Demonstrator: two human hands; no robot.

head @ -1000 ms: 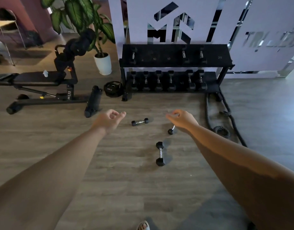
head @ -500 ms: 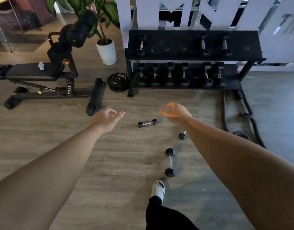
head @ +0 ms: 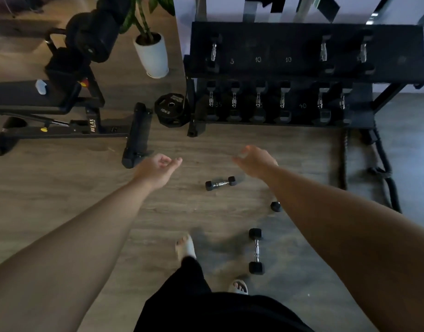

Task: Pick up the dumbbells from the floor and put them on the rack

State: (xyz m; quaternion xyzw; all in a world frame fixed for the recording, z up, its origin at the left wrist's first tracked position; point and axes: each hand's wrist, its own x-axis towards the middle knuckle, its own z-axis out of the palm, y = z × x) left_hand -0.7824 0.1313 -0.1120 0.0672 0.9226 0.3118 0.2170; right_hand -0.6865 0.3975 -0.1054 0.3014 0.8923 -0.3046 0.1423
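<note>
From the head view this reads as the approach step: the left hand (head: 156, 170) and right hand (head: 255, 160) reach forward with each grip loosely apart and empty, above three dumbbells on the wood floor (head: 62, 192) — the nearest dumbbell (head: 256, 251), a middle dumbbell (head: 220, 183), and a third dumbbell (head: 275, 206) half hidden by the right forearm. Next, I judge, comes bending down and closing on a handle, then carrying it to the rack (head: 306, 70) ahead, which has bare slots; a bench (head: 33, 97), weight plate (head: 172, 111) and potted plant (head: 151, 55) stand left.
</note>
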